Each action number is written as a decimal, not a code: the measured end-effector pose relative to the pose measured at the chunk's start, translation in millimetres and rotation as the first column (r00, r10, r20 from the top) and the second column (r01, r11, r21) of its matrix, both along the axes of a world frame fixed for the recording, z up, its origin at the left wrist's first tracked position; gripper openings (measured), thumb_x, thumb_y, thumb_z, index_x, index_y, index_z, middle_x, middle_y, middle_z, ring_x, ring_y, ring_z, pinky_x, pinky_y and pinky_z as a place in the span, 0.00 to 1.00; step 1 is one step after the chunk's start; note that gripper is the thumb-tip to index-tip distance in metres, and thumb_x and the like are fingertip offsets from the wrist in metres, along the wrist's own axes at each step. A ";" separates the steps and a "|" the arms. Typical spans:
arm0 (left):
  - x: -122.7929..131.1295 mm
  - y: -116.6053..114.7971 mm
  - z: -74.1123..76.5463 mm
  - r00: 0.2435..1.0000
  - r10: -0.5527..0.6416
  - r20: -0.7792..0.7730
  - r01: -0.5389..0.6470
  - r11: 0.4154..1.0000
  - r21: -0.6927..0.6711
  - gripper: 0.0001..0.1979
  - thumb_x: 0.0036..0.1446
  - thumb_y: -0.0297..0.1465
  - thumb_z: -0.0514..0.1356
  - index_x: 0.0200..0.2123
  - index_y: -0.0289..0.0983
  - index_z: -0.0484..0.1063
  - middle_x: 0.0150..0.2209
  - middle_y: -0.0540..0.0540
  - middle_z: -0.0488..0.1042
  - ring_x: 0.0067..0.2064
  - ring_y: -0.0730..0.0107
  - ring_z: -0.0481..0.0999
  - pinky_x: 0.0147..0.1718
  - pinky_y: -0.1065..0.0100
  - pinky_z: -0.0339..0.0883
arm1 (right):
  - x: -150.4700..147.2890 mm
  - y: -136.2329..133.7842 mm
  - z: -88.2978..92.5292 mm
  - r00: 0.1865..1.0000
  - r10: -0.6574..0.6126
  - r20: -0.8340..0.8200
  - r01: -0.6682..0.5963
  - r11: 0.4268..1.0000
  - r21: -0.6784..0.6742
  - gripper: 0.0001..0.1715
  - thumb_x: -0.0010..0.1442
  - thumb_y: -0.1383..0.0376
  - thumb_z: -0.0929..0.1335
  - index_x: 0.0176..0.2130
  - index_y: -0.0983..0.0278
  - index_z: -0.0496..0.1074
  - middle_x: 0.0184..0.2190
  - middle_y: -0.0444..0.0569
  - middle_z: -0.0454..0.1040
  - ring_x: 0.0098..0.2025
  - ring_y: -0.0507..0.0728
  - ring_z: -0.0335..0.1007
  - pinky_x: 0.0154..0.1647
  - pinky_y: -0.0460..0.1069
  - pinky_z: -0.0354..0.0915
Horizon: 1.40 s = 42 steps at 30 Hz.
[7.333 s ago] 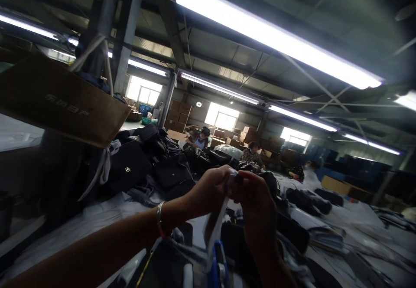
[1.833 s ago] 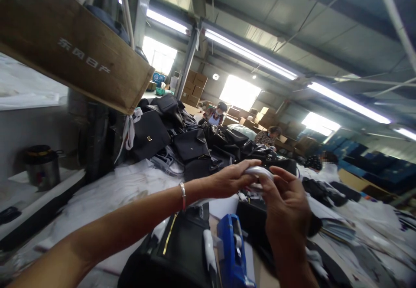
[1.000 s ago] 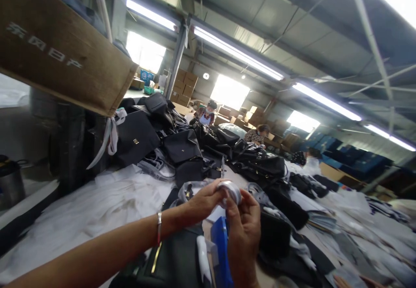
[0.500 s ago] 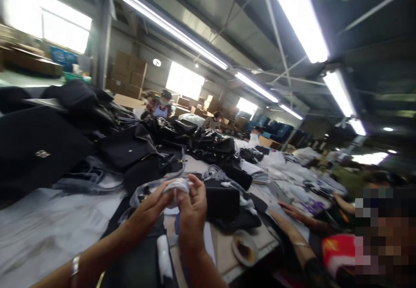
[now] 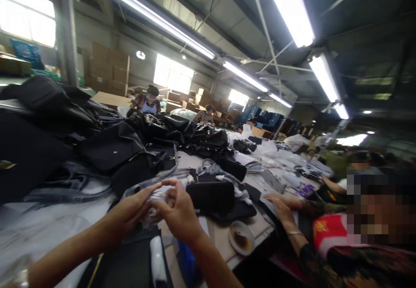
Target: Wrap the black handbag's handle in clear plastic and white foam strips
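My left hand (image 5: 130,212) and my right hand (image 5: 177,212) meet above the table, fingers pinched on a small pale wrapped piece (image 5: 155,198) between them. Just beyond the hands lies a black purse (image 5: 211,194). Below them is a black bag (image 5: 126,264) with a white wrapped handle (image 5: 156,257), and a blue tape dispenser (image 5: 185,260) shows partly under my right wrist.
A heap of black handbags (image 5: 110,149) fills the left and middle of the long table (image 5: 221,236). A small dish (image 5: 241,238) sits near the edge. A co-worker's hand (image 5: 279,203) rests on the table at right. Other people sit far back.
The view has swung further right and down. My hands dropped lower and closer together on the pale piece. The co-worker at right shows more fully.
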State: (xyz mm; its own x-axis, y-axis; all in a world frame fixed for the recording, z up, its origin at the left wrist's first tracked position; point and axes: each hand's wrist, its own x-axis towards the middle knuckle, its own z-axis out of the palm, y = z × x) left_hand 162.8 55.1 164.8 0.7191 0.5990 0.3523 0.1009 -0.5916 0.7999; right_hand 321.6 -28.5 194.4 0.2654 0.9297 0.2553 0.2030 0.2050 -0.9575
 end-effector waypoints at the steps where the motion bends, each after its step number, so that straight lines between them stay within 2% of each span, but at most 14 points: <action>1: 1.8 -6.4 2.4 0.997 0.048 0.055 -0.046 0.998 -0.040 0.23 0.66 0.37 0.50 0.64 0.43 0.60 0.65 0.47 0.61 0.65 0.55 0.60 0.65 0.56 0.49 | -5.3 0.3 -1.8 0.999 -0.054 0.000 0.054 0.998 0.031 0.25 0.52 0.61 0.74 0.49 0.61 0.68 0.24 0.36 0.64 0.21 0.46 0.54 0.21 0.42 0.55; 4: 6.4 -18.7 7.4 0.986 0.093 0.139 -0.072 0.986 -0.152 0.23 0.68 0.40 0.47 0.62 0.37 0.62 0.63 0.42 0.63 0.64 0.58 0.62 0.64 0.59 0.52 | -18.1 1.4 -7.9 0.974 -0.211 -0.080 0.217 0.973 0.083 0.25 0.56 0.60 0.72 0.51 0.61 0.65 0.30 0.39 0.66 0.25 0.47 0.60 0.27 0.43 0.62; 8: 8.6 -14.4 4.1 0.968 0.140 0.208 -0.119 0.987 -0.112 0.22 0.69 0.40 0.47 0.60 0.36 0.63 0.61 0.41 0.66 0.62 0.60 0.64 0.62 0.61 0.56 | -25.3 9.8 -17.5 0.925 -0.244 -0.292 0.281 0.955 0.092 0.31 0.53 0.55 0.74 0.51 0.61 0.63 0.37 0.44 0.70 0.39 0.54 0.73 0.39 0.48 0.69; 12: 11.4 -5.1 -1.5 0.954 0.160 0.254 -0.145 0.986 -0.077 0.23 0.68 0.41 0.48 0.58 0.35 0.66 0.58 0.39 0.69 0.59 0.58 0.67 0.60 0.60 0.58 | -36.2 15.7 -28.4 0.852 -0.355 -0.384 0.402 0.914 0.048 0.34 0.48 0.53 0.76 0.50 0.61 0.64 0.37 0.44 0.72 0.40 0.56 0.75 0.41 0.47 0.70; 16: 16.6 0.2 -2.9 0.931 0.191 0.311 -0.148 0.977 -0.156 0.22 0.68 0.41 0.48 0.55 0.35 0.70 0.53 0.41 0.73 0.54 0.59 0.71 0.56 0.62 0.62 | -50.3 14.8 -40.0 0.823 -0.412 -0.392 0.470 0.880 0.061 0.33 0.52 0.50 0.74 0.51 0.60 0.63 0.43 0.49 0.74 0.47 0.57 0.74 0.47 0.49 0.69; 19: 12.8 4.4 -1.0 0.933 0.210 0.294 -0.180 0.976 -0.125 0.21 0.69 0.41 0.47 0.53 0.35 0.71 0.50 0.42 0.75 0.51 0.60 0.73 0.53 0.63 0.63 | -46.4 12.7 -40.4 0.897 -0.310 -0.314 0.339 0.940 0.041 0.34 0.53 0.49 0.72 0.53 0.61 0.62 0.46 0.53 0.74 0.49 0.60 0.74 0.48 0.52 0.69; 21: 5.9 7.7 1.6 0.958 0.177 0.223 -0.186 0.982 0.021 0.21 0.69 0.41 0.47 0.54 0.37 0.70 0.49 0.42 0.75 0.52 0.60 0.72 0.54 0.62 0.62 | -32.4 12.8 -32.2 0.962 -0.143 -0.233 0.152 0.988 0.019 0.34 0.52 0.49 0.72 0.52 0.62 0.64 0.42 0.53 0.76 0.44 0.61 0.76 0.45 0.54 0.70; 23: -1.8 10.6 5.3 0.987 0.124 0.104 -0.142 0.972 0.189 0.21 0.69 0.40 0.46 0.56 0.38 0.69 0.49 0.41 0.74 0.50 0.58 0.72 0.52 0.61 0.63 | -12.8 14.9 -18.2 0.992 0.035 -0.120 -0.040 0.998 -0.041 0.35 0.50 0.53 0.75 0.52 0.63 0.66 0.33 0.47 0.76 0.34 0.57 0.75 0.37 0.51 0.70; 26: -8.1 13.3 10.3 1.000 0.016 0.004 -0.017 0.961 0.275 0.21 0.69 0.40 0.46 0.55 0.37 0.69 0.48 0.40 0.74 0.47 0.57 0.74 0.48 0.61 0.66 | 11.7 21.1 2.3 0.962 0.271 -0.042 -0.273 0.939 -0.210 0.38 0.46 0.59 0.77 0.54 0.63 0.65 0.24 0.38 0.70 0.24 0.51 0.67 0.26 0.45 0.63; 29: -6.6 14.4 8.6 0.997 -0.064 0.052 0.050 0.971 0.233 0.21 0.69 0.40 0.45 0.51 0.36 0.72 0.49 0.40 0.74 0.50 0.58 0.73 0.52 0.62 0.65 | 14.8 25.9 8.5 0.907 0.367 -0.205 -0.414 0.867 -0.277 0.40 0.45 0.59 0.78 0.54 0.64 0.64 0.28 0.41 0.74 0.30 0.54 0.72 0.32 0.47 0.65; 32: -3.0 14.5 -1.3 0.992 -0.021 0.122 0.000 0.985 0.174 0.22 0.70 0.40 0.44 0.55 0.35 0.69 0.54 0.39 0.72 0.55 0.59 0.71 0.56 0.62 0.62 | 0.8 25.7 0.1 0.928 0.263 -0.264 -0.311 0.936 -0.163 0.37 0.50 0.56 0.76 0.55 0.63 0.63 0.35 0.46 0.76 0.37 0.57 0.75 0.39 0.50 0.67; 35: -1.6 14.9 -10.1 0.985 0.042 0.167 -0.065 0.989 0.133 0.24 0.70 0.40 0.43 0.59 0.33 0.65 0.57 0.38 0.70 0.58 0.59 0.69 0.58 0.62 0.61 | -14.3 22.2 -12.5 0.972 0.092 -0.215 -0.108 0.992 -0.064 0.35 0.52 0.54 0.75 0.54 0.62 0.64 0.34 0.45 0.75 0.35 0.55 0.73 0.35 0.48 0.67; 39: 0.9 16.2 -9.8 0.983 0.042 0.180 -0.069 0.986 0.149 0.24 0.69 0.41 0.46 0.57 0.33 0.69 0.56 0.39 0.72 0.58 0.59 0.70 0.58 0.63 0.60 | -26.2 17.8 -25.6 0.978 -0.054 -0.201 0.046 0.998 -0.042 0.36 0.51 0.53 0.75 0.54 0.61 0.64 0.31 0.42 0.72 0.33 0.53 0.71 0.33 0.45 0.66; 42: 4.9 15.0 -6.7 0.977 0.055 0.208 -0.088 0.984 0.153 0.24 0.69 0.42 0.46 0.55 0.34 0.70 0.54 0.39 0.74 0.55 0.60 0.72 0.56 0.64 0.61 | -33.5 15.8 -34.4 0.953 -0.175 -0.249 0.177 0.984 -0.016 0.36 0.51 0.53 0.75 0.55 0.61 0.64 0.35 0.44 0.72 0.37 0.54 0.72 0.34 0.45 0.66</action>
State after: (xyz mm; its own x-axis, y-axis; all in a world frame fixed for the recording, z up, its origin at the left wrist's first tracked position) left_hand 167.7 70.1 158.1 0.5808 0.5699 0.5813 -0.0067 -0.7107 0.7034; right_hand 288.1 -12.6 160.0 0.4803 0.8613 0.1659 -0.0074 0.1932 -0.9811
